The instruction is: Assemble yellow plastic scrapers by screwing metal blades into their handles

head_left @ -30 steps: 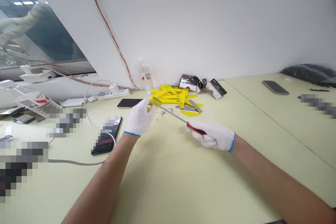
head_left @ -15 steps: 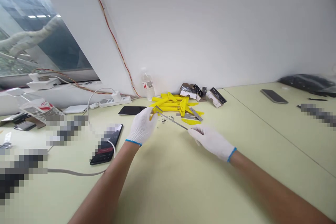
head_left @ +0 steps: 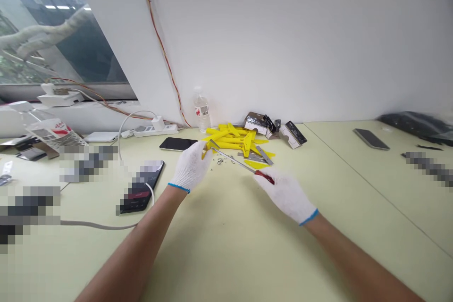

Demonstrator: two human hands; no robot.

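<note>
My left hand [head_left: 193, 166], in a white knit glove with a blue cuff, is closed around a yellow plastic piece [head_left: 208, 147]; most of it is hidden by the fingers. My right hand [head_left: 286, 193], gloved the same way, is wrapped round the red handle of a screwdriver [head_left: 264, 176]. The long metal shaft runs up and left, its tip meeting the yellow piece. Just beyond both hands is a pile of yellow plastic parts [head_left: 228, 140]. Grey metal plates [head_left: 264, 155] and several small screws [head_left: 222, 160] are scattered at the pile's near side.
A clear bottle [head_left: 201, 111] stands by the wall. Opened small boxes [head_left: 293, 135] are right of the pile. Phones [head_left: 179, 143] rest left of it, one with a white cable. A power strip [head_left: 155, 129] is at the back left, another dark phone [head_left: 371, 139] far right.
My right hand has shifted its hold, so the red screwdriver handle now shows. The shaft still reaches the yellow piece in my left hand. The whole view has moved slightly.
</note>
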